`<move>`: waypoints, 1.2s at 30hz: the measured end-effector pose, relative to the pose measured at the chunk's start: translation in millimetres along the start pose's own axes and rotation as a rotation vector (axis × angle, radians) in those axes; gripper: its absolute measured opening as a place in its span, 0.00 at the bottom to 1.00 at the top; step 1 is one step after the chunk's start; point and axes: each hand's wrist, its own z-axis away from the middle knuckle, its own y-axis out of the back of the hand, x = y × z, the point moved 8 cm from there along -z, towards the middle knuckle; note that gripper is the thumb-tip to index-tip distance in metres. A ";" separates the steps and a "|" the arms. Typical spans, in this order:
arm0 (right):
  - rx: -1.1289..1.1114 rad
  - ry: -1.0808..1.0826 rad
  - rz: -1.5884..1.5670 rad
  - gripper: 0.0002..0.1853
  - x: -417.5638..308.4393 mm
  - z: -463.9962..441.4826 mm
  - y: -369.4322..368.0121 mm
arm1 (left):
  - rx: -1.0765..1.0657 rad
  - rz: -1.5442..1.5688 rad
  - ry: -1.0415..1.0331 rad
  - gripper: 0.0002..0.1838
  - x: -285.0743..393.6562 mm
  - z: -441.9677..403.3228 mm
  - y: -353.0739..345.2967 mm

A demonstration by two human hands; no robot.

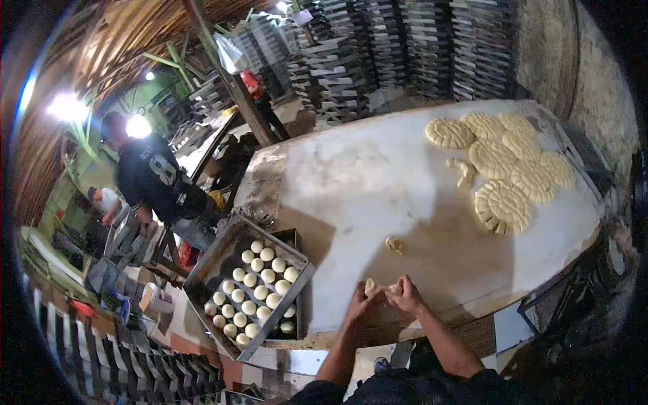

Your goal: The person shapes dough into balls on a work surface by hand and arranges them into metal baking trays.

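Both my hands are near the front edge of the pale work table (337, 175). My left hand (361, 302) is closed around a small piece of pale dough (370, 287), which pokes up past the fingers. My right hand (406, 297) is right beside it, its fingers closed on dough that is mostly hidden. Whether both hands grip one piece cannot be made out. A small dough scrap (395, 246) lies on the table just beyond them. To the left, a metal tray (307, 270) holds rows of round dough balls (261, 292).
Several flat, scored dough rounds (503, 208) cover the table's right end, beside a twisted dough strip (464, 173). Stacked trays (412, 54) rise behind the table. A person in a dark numbered shirt (158, 172) stands at the left. A wooden post (233, 77) stands at the far edge.
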 end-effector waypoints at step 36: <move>0.091 0.406 0.310 0.08 46.3 -81.1 169.6 | 0.619 -1.369 -0.514 0.06 89.9 -95.6 -77.4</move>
